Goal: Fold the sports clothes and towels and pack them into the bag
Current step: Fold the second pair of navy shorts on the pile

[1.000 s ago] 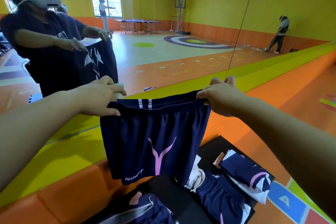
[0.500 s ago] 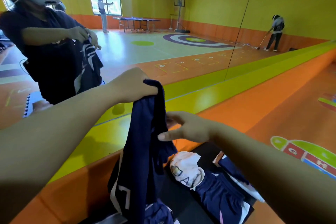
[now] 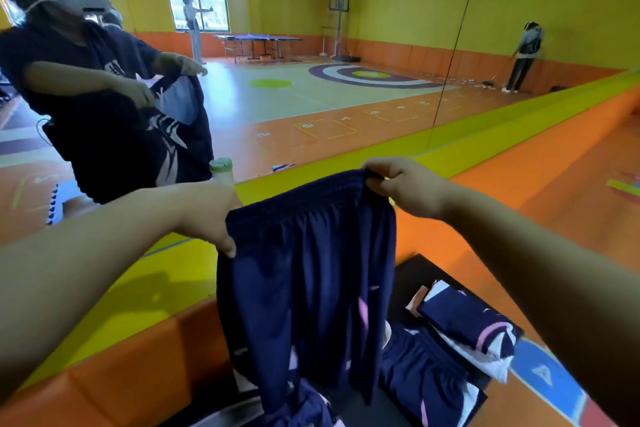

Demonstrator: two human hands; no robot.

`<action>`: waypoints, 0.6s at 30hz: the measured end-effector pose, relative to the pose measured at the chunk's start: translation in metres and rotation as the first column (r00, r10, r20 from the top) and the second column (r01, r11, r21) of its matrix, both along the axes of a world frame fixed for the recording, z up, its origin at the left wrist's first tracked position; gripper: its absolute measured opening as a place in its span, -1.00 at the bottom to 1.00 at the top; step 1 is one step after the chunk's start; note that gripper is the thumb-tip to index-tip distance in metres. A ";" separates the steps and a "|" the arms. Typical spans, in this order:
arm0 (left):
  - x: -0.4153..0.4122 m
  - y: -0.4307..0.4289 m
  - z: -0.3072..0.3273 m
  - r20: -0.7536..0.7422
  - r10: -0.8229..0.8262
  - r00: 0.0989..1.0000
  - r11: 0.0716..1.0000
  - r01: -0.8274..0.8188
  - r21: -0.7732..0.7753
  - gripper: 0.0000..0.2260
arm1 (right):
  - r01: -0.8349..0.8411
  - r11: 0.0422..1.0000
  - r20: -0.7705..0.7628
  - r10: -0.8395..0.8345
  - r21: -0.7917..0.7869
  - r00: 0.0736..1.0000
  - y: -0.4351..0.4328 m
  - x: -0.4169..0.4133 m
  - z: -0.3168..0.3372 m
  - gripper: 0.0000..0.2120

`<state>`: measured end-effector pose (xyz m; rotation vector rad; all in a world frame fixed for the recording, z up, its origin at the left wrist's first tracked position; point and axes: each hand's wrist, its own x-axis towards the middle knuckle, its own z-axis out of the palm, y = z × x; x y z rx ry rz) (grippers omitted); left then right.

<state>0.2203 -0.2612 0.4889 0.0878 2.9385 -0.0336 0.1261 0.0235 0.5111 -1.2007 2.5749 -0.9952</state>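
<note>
I hold a pair of navy sports shorts (image 3: 304,274) up by the elastic waistband, folded in half lengthwise and hanging straight down. My left hand (image 3: 207,215) pinches the left end of the waistband. My right hand (image 3: 405,184) grips the right end. Below, on a black mat (image 3: 415,274), lie a folded navy, pink and white garment (image 3: 471,326) and another pair of navy shorts (image 3: 426,378). A navy bag (image 3: 304,409) peeks out at the bottom edge, partly hidden by the hanging shorts.
A wall mirror stands right in front, above a yellow and orange padded ledge (image 3: 145,288). It reflects a person (image 3: 86,97) holding shorts, a green-capped bottle (image 3: 221,170) and other people far off. Orange floor with painted shapes (image 3: 543,378) extends to the right.
The shorts went from spread wide, to bunched in my raised left hand, to held out again by both hands, now half as wide. My right hand has retaken the waistband.
</note>
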 end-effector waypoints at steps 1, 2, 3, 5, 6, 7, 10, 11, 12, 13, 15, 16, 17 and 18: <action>-0.001 -0.004 -0.004 0.013 0.010 1.000 1.000 -0.009 -0.006 -0.70 | 0.017 1.000 -0.067 -0.016 0.021 0.998 0.003 0.000 0.007 -0.70; -0.001 -0.009 -0.006 0.008 0.018 1.000 1.000 -0.018 -0.019 -0.70 | 0.055 0.997 -0.152 -0.045 0.063 0.987 0.008 -0.001 0.013 -0.70; -0.002 -0.013 -0.007 -0.008 0.027 1.000 0.999 -0.027 -0.035 -0.70 | 0.115 0.987 -0.241 -0.086 0.109 0.967 0.013 -0.002 0.019 -0.73; -0.003 -0.021 -0.007 -0.059 0.040 0.997 0.999 -0.042 -0.035 -0.64 | 0.220 0.963 -0.387 -0.145 0.157 0.911 0.024 -0.006 0.025 -0.77; -0.003 -0.024 -0.006 -0.104 0.041 0.994 0.999 -0.044 -0.023 -0.56 | 0.245 0.955 -0.437 -0.151 0.167 0.887 0.029 -0.008 0.026 -0.79; -0.003 -0.026 -0.005 -0.159 0.039 0.986 0.999 -0.043 -0.017 -0.46 | 0.266 0.945 -0.485 -0.144 0.193 0.863 0.033 -0.011 0.025 -0.82; -0.005 -0.029 0.002 -0.274 0.060 0.960 0.998 -0.057 0.019 -0.23 | 0.313 0.889 -0.605 -0.053 0.333 0.795 0.043 -0.019 0.019 -0.84; -0.006 -0.030 0.006 -0.300 0.081 0.950 0.996 -0.066 0.060 -0.17 | 0.329 0.865 -0.624 -0.023 0.380 0.781 0.045 -0.020 0.018 -0.84; -0.007 -0.029 0.009 -0.326 0.089 0.941 0.994 -0.061 0.094 -0.12 | 0.346 0.840 -0.638 0.001 0.418 0.770 0.048 -0.022 0.016 -0.84; -0.008 -0.027 0.013 -0.355 0.083 0.931 0.992 -0.044 0.118 -0.06 | 0.365 0.816 -0.647 0.013 0.447 0.763 0.050 -0.023 0.015 -0.82; -0.009 -0.022 0.018 -0.412 0.053 0.910 0.990 0.006 0.140 -0.09 | 0.406 0.780 -0.655 0.007 0.476 0.755 0.052 -0.026 0.011 -0.80; -0.009 -0.019 0.021 -0.437 0.055 0.898 0.989 0.010 0.145 -0.18 | 0.425 0.765 -0.656 -0.004 0.484 0.754 0.052 -0.028 0.008 -0.79; -0.009 -0.016 0.023 -0.460 0.060 0.886 0.988 0.014 0.156 -0.26 | 0.442 0.748 -0.653 -0.016 0.494 0.757 0.050 -0.029 0.006 -0.79; -0.009 -0.014 0.024 -0.477 0.057 0.877 0.985 0.027 0.169 -0.30 | 0.455 0.732 -0.647 -0.027 0.506 0.762 0.049 -0.029 0.005 -0.79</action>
